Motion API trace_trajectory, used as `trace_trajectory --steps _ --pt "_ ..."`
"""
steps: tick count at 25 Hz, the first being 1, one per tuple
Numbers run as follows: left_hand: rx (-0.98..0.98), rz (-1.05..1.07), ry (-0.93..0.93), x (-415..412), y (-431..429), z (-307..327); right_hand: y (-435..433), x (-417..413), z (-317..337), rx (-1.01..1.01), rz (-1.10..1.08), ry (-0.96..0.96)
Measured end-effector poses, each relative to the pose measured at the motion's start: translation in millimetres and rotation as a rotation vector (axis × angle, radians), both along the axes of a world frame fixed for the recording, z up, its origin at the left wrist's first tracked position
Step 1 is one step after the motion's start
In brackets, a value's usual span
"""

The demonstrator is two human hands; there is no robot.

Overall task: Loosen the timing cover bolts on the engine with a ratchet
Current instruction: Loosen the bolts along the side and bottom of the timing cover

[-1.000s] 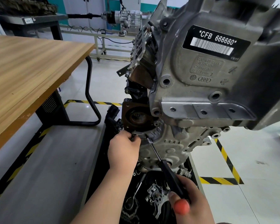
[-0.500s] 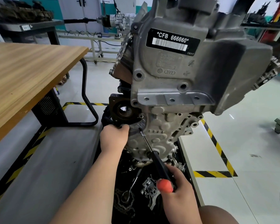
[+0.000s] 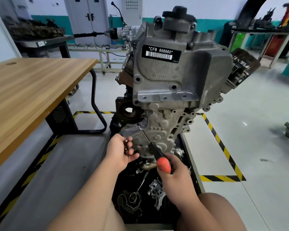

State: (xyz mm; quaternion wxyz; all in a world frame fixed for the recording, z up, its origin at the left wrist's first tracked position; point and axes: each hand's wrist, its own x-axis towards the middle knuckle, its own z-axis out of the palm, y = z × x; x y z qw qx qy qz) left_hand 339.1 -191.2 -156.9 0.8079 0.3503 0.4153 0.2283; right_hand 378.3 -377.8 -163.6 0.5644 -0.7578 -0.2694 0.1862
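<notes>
Workshop floor [image 3: 257, 130], right fingers [image 3: 173, 160] gripping ratchet [image 3: 156, 150] against timing cover [image 3: 158, 130], left fingers [image 3: 133, 156] cupping bolts [image 3: 127, 147]

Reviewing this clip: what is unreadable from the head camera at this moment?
Head view, left hand: motion blur hides whether its fingers hold anything.
Head view, tool gripped by the right hand: its tip is too small to tell if it seats on a timing cover bolt.
Head view, cast lettering under the barcode label: too small to read.
</notes>
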Motion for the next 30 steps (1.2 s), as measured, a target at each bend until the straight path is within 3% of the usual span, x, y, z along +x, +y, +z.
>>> trace_trajectory --steps 4,6,9,10,11,13,15,16,18,20,24,27,30 --pt "-0.110 -0.066 -0.006 -15 -16 -22 14 -14 -9 -0.207 0.147 -0.238" --pt "0.030 -0.071 0.103 -11 -13 -27 23 -14 -10 -0.353 0.297 -0.426" --pt "0.124 0.059 0.214 -7 10 -39 28 24 -3 -0.443 0.595 -0.311" --pt "0.090 0.106 0.212 -8 21 -43 30 43 -1 -0.405 0.530 -0.219" --pt "0.056 0.139 0.199 -7 34 -48 35 66 -1 -0.324 0.327 -0.143" --pt "0.048 0.168 0.156 1 54 -57 49 114 -15 -0.163 -0.264 -0.001" --pt "0.035 0.212 0.032 14 66 -63 64 143 -31 0.017 -0.679 0.392" --pt "-0.012 0.227 -0.065 20 69 -67 72 154 -42 0.087 -0.771 0.572" --pt "-0.142 0.231 -0.220 30 70 -75 94 167 -65 0.212 -0.842 0.716" --pt "-0.244 0.293 -0.284 36 66 -83 116 168 -80 0.279 -0.848 0.680" --pt "-0.263 0.494 -0.252 55 57 -78 139 166 -83 0.603 -0.956 0.840" --pt "-0.260 0.519 -0.222 57 56 -71 134 158 -70 0.582 -0.856 0.858" --pt "-0.184 0.380 -0.144 47 61 -71 113 130 -43 0.372 -0.650 0.775"
